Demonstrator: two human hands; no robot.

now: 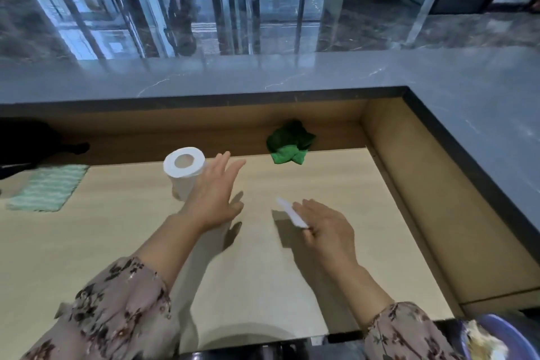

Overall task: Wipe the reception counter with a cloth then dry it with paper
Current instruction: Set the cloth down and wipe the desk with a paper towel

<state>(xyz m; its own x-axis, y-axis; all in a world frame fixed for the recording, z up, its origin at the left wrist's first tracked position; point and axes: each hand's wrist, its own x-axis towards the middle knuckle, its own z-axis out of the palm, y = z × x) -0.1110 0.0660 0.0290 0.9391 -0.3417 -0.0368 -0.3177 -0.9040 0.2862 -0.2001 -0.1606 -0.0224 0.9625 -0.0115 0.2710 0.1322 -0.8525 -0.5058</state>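
Observation:
A white paper roll [183, 172] stands upright on the pale wooden desk [122, 242]. My left hand [214, 197] hovers just right of the roll, fingers straight and spread, not holding it. My right hand [327, 228] pinches a small folded piece of white paper [290, 212] above the desk. A crumpled green cloth [289, 143] lies at the back of the desk against the raised wall. The grey stone reception counter [292, 73] runs along the back and down the right side.
A striped pale green mat [48, 187] lies at the desk's left. A dark object [32, 143] sits at the far left under the counter ledge. A blue basin [496, 339] with crumpled paper shows at the bottom right corner.

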